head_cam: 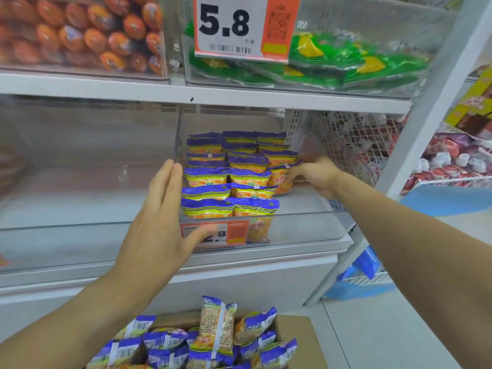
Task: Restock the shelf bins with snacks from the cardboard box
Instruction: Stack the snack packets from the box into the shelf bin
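A clear plastic shelf bin [306,227] on the middle shelf holds rows of purple-and-yellow snack packets [229,179]. My left hand [162,217] is flat with straight fingers, held against the bin's left front corner beside the packet rows. My right hand [314,177] reaches into the bin from the right, and its fingers hold an orange snack packet [279,179] at the right end of the rows. Below, an open cardboard box [295,331] holds several loose packets [213,339] of the same snack.
A 2.8 price tag [234,233] hangs on the bin front. An empty-looking clear bin [87,161] stands to the left. Bins of orange sausages [80,33] and green packets [346,59] sit above, behind a 5.8 tag [239,27]. A wire basket [351,139] is at right.
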`<state>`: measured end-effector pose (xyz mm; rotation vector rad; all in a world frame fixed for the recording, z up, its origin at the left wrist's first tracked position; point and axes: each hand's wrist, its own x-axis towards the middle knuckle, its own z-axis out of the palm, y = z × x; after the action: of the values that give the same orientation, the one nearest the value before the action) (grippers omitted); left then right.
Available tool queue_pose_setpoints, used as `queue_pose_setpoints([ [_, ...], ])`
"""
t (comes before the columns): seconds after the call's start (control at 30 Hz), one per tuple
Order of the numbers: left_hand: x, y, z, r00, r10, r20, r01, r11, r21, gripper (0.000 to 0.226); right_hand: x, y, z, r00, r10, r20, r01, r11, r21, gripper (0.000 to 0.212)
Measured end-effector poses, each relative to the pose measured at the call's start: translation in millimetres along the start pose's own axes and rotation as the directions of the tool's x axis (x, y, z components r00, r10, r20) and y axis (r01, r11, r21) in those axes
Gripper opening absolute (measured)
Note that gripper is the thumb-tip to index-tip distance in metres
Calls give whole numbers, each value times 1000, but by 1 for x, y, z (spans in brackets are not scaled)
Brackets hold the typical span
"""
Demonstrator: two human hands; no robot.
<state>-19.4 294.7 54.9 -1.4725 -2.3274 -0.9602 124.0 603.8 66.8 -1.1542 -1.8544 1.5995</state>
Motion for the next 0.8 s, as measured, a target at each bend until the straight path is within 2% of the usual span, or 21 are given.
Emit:
queue_pose_setpoints([
  [0.1,-1,1,-1,1000,-1,-1,1,1000,-7,110,-7,-2,3,999,-38,-39,38,999,-5,24],
  [0.2,0,1,-1,1000,1,6,-1,1000,6,110,-7,-4,4,998,-44,-53,41,997,-67,19],
  [0.37,-1,-2,0,1000,19,11,-19,1000,11,109,-4,-4,5,995,-1,-96,-25,962,-272,22],
  [0.43,0,-3,0,999,37,12,-37,999,17,109,-11,-9,3,993,-29,-116,-21,913,-408,15],
  [0.5,1,-3,0,999,46,27,-46,999,8,109,-25,-18,1,984,-75,-159,-21,847,-531,20],
  [0.6,0,-1,-3,997,12,80,-8,999,-47,107,-55,-35,-5,936,-247,-249,11,731,-683,27],
  [0.67,-1,2,-6,1000,0,10,1,995,-101,91,-84,-46,-4,873,-413,-259,142,723,-676,19],
  [0.73,-4,9,-11,978,128,-162,-147,983,-111,57,-125,-51,9,804,-550,-226,329,728,-602,12],
  [0.77,-7,13,-13,956,205,-208,-232,966,-113,42,-145,-50,19,798,-577,-176,404,728,-554,8],
  [0.8,-11,18,-14,947,254,-198,-285,947,-148,31,-166,-45,31,821,-562,-96,448,739,-503,7],
])
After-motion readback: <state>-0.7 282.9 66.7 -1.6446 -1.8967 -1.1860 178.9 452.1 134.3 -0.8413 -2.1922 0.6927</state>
